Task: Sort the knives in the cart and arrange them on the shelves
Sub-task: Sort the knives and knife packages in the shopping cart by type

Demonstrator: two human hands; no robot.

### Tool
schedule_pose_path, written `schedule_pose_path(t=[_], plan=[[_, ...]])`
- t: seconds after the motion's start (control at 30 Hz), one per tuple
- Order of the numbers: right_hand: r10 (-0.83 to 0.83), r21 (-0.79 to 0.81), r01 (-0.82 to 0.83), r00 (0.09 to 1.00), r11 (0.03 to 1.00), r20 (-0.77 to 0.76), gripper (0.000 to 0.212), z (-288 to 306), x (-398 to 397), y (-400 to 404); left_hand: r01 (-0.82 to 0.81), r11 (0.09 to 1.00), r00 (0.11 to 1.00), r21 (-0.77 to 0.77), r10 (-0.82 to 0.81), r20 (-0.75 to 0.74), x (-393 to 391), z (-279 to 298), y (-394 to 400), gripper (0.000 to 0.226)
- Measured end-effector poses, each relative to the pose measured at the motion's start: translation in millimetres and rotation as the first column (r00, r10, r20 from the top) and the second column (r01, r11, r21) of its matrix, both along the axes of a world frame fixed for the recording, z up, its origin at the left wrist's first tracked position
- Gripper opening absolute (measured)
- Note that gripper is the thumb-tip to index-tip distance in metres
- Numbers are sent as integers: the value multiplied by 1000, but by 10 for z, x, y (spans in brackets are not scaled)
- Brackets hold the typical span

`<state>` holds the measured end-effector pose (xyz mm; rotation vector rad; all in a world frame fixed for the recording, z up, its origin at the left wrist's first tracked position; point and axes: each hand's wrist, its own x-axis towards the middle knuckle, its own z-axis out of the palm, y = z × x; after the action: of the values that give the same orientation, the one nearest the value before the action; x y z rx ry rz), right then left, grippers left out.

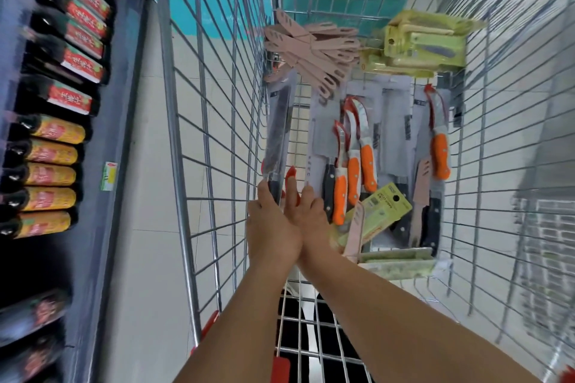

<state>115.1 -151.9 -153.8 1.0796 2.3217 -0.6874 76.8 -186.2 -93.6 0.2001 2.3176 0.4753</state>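
Observation:
Inside the wire cart [199, 121] lie many knives. My left hand [272, 221] grips the handle end of a long packaged dark-bladed knife [278, 134] that stands along the cart's left wall. My right hand [306, 211] is right beside it, fingers straight and touching that pack's lower end. Three orange-handled knives [353, 171] lie in the middle, and another orange-handled knife [439, 146] to the right. Pink sheathed knives [314, 53] are heaped at the far end. Green-carded knife packs [426, 43] sit at the far right, black-handled cleavers [431, 221] near me.
A shelf [102, 140] on the left holds dark bottles with red labels [84, 19] and yellow labels [53, 177]. A pale tiled floor aisle [149, 227] runs between shelf and cart. A green pack [384, 211] and a flat pale box [401, 261] lie near my right wrist.

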Motion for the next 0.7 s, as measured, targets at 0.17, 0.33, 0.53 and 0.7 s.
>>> schedule_pose_path(t=[0.17, 0.33, 0.53, 0.7], plan=[[-61, -3, 61, 998, 998, 17, 71, -6, -29, 16, -19, 1000, 1000, 12, 19, 8, -8, -8, -2, 82], [-136, -26, 136, 991, 990, 3, 39, 46, -65, 15, -31, 999, 1000, 19, 31, -6, -4, 3, -3, 72], [-151, -122, 146, 988, 982, -32, 28, 110, -66, 119, -10, 1000, 1000, 22, 10, -10, -14, 1, -21, 81], [-286, -241, 247, 947, 939, -143, 39, 278, 22, 315, 53, 998, 999, 28, -53, -12, -17, -3, -35, 82]])
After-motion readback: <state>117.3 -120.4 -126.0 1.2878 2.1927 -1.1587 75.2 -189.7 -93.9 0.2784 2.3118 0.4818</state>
